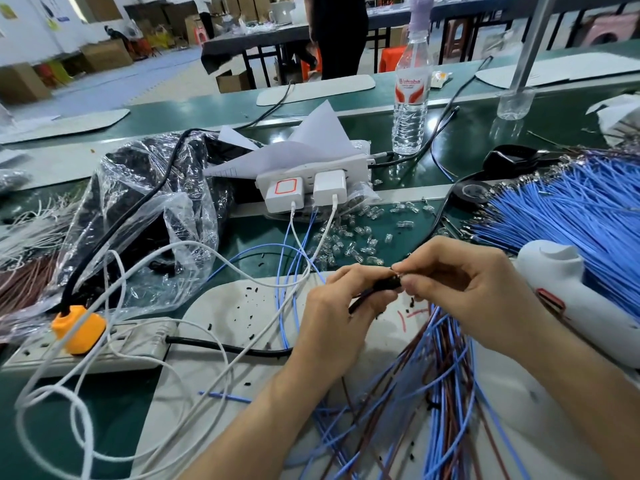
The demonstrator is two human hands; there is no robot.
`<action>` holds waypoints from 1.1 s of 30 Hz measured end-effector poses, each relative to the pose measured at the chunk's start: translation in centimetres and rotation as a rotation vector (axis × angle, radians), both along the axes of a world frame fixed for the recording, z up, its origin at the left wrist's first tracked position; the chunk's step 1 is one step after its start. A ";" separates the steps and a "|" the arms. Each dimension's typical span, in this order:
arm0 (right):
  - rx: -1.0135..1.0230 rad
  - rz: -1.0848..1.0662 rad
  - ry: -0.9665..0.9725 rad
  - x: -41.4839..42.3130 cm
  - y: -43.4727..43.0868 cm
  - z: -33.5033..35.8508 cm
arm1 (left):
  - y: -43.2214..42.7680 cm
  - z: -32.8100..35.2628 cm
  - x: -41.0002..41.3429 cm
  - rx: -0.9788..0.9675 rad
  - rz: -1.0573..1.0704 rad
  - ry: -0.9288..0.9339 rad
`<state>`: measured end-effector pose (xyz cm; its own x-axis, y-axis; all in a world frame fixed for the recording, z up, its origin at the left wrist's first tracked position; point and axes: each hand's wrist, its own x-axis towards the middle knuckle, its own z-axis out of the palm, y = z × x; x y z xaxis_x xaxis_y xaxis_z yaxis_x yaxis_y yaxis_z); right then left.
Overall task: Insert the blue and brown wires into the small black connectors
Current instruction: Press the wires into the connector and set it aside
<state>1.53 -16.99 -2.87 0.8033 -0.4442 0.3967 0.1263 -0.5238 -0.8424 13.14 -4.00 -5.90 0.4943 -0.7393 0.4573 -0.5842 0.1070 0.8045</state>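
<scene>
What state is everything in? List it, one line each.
left hand: grips black connector
right hand: pinches the black connector's end
black connector: held between both hands
water bottle: upright
orange plug: plugged into power strip
white chargers: plugged in, cables attached

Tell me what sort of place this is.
Probably a wire-harness assembly workshop: a green bench heaped with blue wires, cardboard boxes stacked behind, and the left hand holding a black connector while the right hand pinches a wire end.
</scene>
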 end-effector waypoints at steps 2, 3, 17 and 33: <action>0.194 0.078 0.003 0.1 0.0 0.0 | 0.0 0.1 -0.1 -0.021 -0.068 0.086; 0.265 0.108 -0.002 0.1 0.0 0.0 | 0.0 0.2 -0.2 -0.033 -0.101 0.131; 0.447 0.129 0.031 0.0 -0.1 0.0 | -0.1 0.2 -0.4 -0.029 -0.182 0.319; 0.589 0.324 0.052 0.5 0.2 -0.4 | -0.2 -0.2 -1.2 -0.088 -0.165 0.344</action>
